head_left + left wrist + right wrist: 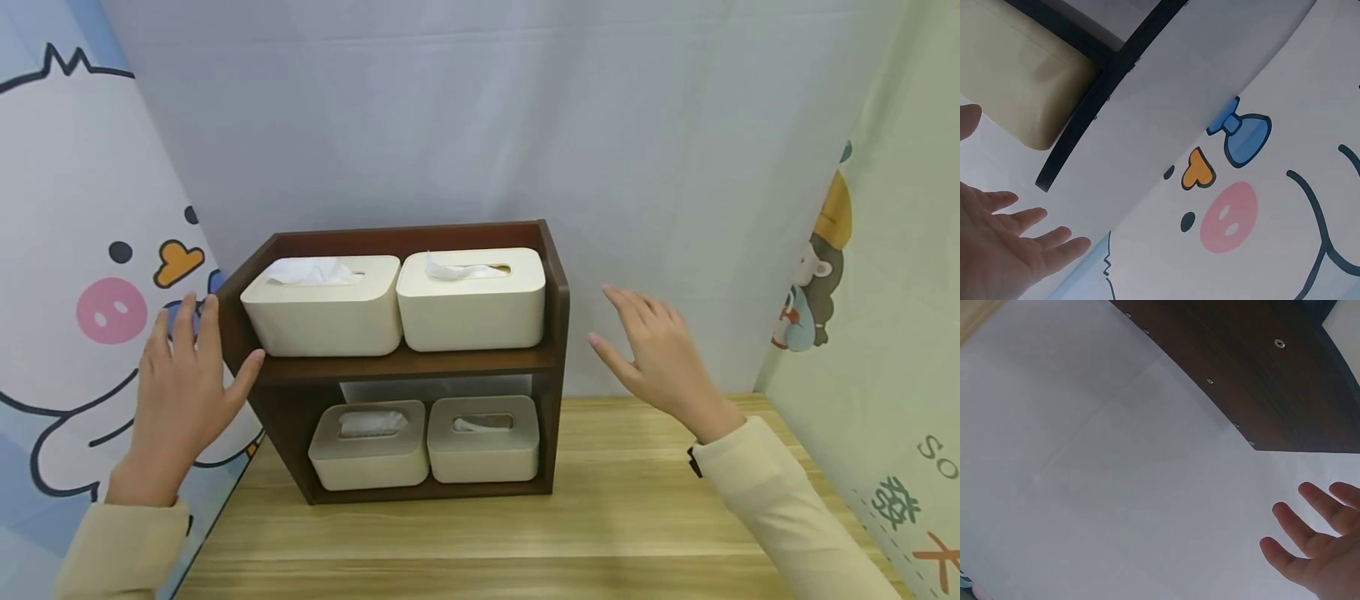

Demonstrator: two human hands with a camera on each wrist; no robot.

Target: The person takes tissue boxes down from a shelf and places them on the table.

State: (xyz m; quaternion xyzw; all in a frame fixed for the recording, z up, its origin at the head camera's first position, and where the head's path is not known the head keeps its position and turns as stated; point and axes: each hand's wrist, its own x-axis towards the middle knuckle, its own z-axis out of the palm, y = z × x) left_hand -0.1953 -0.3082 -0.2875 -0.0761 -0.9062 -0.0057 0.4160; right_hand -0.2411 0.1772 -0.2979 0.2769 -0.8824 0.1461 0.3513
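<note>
A dark brown two-tier wooden shelf stands against the back wall. On its upper tier sit two cream tissue boxes side by side, a left one and a right one, each with tissue showing at the slot. The lower tier holds two more, a left box and a right box, their tops in shade. My left hand is raised by the shelf's left side, fingers spread and holding nothing. Off the right side, apart from the shelf, my right hand hovers with fingers extended, also holding nothing.
The shelf rests on a light wood-grain table. A pale grey cloth wall rises behind it. At the left is a panel with a cartoon duck; a pale green printed panel borders the right.
</note>
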